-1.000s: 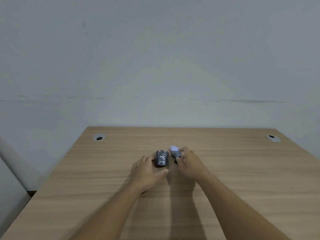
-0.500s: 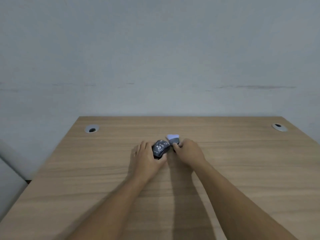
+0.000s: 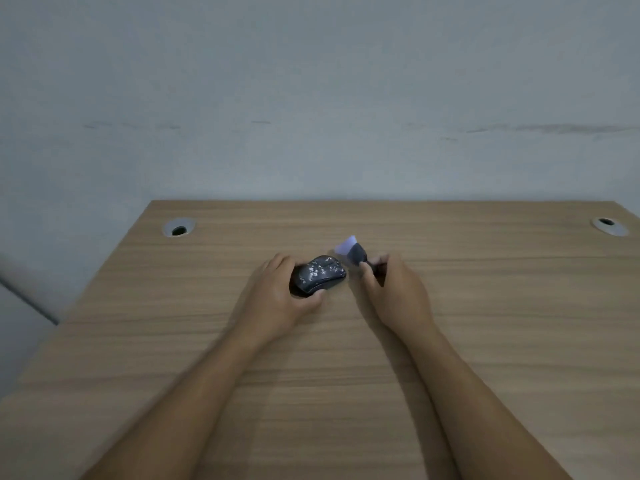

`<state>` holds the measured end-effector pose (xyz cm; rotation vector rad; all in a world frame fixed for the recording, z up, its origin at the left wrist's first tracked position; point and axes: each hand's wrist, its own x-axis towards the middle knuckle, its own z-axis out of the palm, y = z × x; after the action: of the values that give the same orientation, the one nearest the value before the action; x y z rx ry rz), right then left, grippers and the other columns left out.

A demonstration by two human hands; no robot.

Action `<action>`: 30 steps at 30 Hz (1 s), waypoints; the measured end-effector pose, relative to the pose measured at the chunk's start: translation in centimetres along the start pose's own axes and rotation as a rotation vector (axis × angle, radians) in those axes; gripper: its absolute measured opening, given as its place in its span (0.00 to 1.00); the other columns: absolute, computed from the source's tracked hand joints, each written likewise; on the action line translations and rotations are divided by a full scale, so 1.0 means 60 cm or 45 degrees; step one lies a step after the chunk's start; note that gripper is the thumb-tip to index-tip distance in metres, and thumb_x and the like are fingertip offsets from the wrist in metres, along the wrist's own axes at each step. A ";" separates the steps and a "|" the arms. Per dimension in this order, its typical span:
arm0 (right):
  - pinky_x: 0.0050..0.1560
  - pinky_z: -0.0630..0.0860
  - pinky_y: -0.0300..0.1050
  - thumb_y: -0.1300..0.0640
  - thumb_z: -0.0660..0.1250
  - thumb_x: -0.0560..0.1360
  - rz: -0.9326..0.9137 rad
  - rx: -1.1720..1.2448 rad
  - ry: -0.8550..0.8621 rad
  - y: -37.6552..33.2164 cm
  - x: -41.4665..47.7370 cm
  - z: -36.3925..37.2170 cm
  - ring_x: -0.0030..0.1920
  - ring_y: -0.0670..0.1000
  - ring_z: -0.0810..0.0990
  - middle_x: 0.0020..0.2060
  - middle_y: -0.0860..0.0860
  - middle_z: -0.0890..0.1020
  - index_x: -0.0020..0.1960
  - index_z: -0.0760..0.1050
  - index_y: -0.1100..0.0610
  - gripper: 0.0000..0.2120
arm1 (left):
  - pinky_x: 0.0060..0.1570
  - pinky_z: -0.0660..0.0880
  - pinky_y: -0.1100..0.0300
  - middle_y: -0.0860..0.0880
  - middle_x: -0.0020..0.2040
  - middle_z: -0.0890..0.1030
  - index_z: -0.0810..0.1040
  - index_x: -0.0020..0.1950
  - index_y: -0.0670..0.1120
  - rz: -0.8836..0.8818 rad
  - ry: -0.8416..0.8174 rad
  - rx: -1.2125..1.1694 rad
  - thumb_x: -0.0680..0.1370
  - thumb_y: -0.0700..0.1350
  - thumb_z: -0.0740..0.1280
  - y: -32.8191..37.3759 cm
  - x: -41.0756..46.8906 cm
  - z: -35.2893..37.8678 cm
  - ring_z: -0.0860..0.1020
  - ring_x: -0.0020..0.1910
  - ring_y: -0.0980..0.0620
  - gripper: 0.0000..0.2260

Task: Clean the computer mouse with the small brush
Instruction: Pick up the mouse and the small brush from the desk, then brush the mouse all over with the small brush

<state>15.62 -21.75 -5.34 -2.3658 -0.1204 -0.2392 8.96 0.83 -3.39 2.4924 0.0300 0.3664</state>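
Note:
A dark computer mouse point(image 3: 320, 272) speckled with pale flecks is in my left hand point(image 3: 277, 299), tipped so its top faces right, just above the wooden desk point(image 3: 485, 323). My right hand point(image 3: 394, 289) grips the dark handle of a small brush point(image 3: 354, 251). The brush's pale bristles point up and to the left, just right of the mouse and a little behind it, not touching it. The rear of the handle is hidden in my fist.
Two round cable grommets sit in the desk's far corners, one at the left point(image 3: 178, 227) and one at the right point(image 3: 608, 225). A plain grey wall point(image 3: 311, 98) rises right behind the desk's far edge. The desk's left edge drops off beside a pale surface.
My left hand closed around the mouse, lifted it and tilted it onto its side. My right hand picked up the brush and raised its bristles beside the mouse.

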 end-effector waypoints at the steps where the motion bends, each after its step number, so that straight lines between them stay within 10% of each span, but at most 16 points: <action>1: 0.49 0.79 0.52 0.42 0.69 0.85 -0.022 0.075 0.004 0.001 0.002 -0.001 0.53 0.55 0.88 0.50 0.45 0.88 0.59 0.75 0.50 0.12 | 0.67 0.77 0.43 0.48 0.60 0.85 0.85 0.65 0.44 -0.002 0.000 -0.012 0.74 0.51 0.84 0.000 0.001 0.001 0.83 0.62 0.43 0.23; 10: 0.54 0.80 0.53 0.49 0.67 0.87 -0.070 0.550 0.027 0.018 0.031 0.001 0.47 0.49 0.86 0.45 0.42 0.87 0.58 0.76 0.48 0.03 | 0.69 0.78 0.45 0.52 0.59 0.88 0.85 0.69 0.53 -0.037 -0.045 -0.225 0.75 0.52 0.85 -0.015 0.010 0.005 0.82 0.63 0.47 0.24; 22: 0.32 0.70 0.30 0.45 0.69 0.86 0.076 0.862 0.200 0.013 0.008 -0.016 0.32 0.40 0.77 0.31 0.41 0.82 0.51 0.82 0.45 0.07 | 0.67 0.82 0.52 0.56 0.59 0.91 0.86 0.66 0.58 -0.174 -0.104 -0.441 0.76 0.59 0.84 -0.005 0.005 0.008 0.86 0.63 0.54 0.20; 30: 0.44 0.69 0.43 0.33 0.70 0.82 0.166 1.118 0.081 0.015 0.009 -0.028 0.35 0.43 0.73 0.35 0.45 0.81 0.56 0.91 0.48 0.21 | 0.69 0.80 0.49 0.54 0.59 0.89 0.86 0.66 0.58 -0.153 -0.099 -0.460 0.77 0.57 0.83 -0.007 -0.006 -0.002 0.84 0.64 0.51 0.19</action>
<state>16.04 -23.54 -4.67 -1.4844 -0.0269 -0.1521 8.61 1.20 -3.66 2.1336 0.0748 0.2031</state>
